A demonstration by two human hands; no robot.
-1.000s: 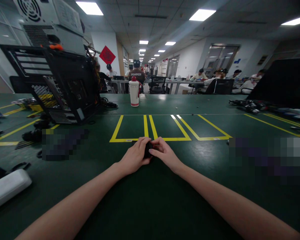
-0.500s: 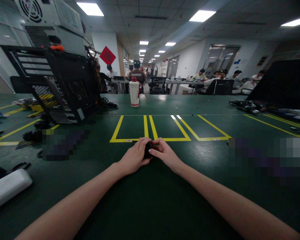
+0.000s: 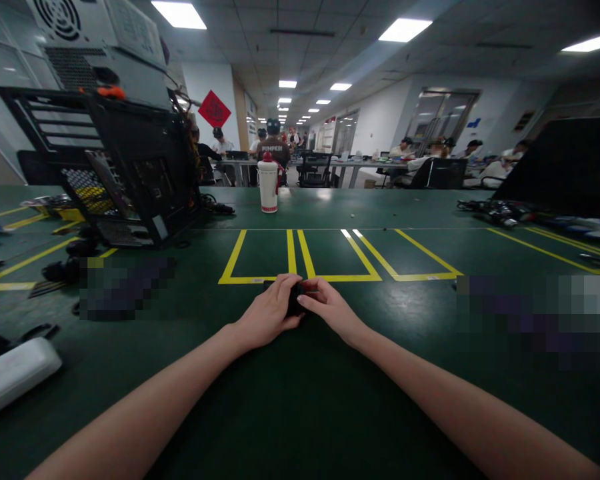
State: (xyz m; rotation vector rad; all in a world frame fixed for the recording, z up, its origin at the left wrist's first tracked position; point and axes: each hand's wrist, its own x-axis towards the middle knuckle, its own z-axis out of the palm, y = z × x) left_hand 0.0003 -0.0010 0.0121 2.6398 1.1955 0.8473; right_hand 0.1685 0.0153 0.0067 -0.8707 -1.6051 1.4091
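Note:
A small black object [image 3: 295,301] rests low over the green table [image 3: 380,387], just in front of the yellow tape outlines [image 3: 300,253]. My left hand [image 3: 269,312] wraps over it from the left, its fingers covering most of the object. From the right, my right hand [image 3: 327,307] pinches its side with thumb and fingers. Between the two hands only part of the dark surface shows, so what the object is cannot be made out.
A black computer case [image 3: 130,167] with a metal power supply [image 3: 105,40] on top stands at left. A white cup [image 3: 269,187] is behind the tape. At the left edge lies a white object [image 3: 17,377]. A dark screen [image 3: 565,167] stands right; people sit beyond.
The view has shifted very slightly. Both hands keep their places around the black object.

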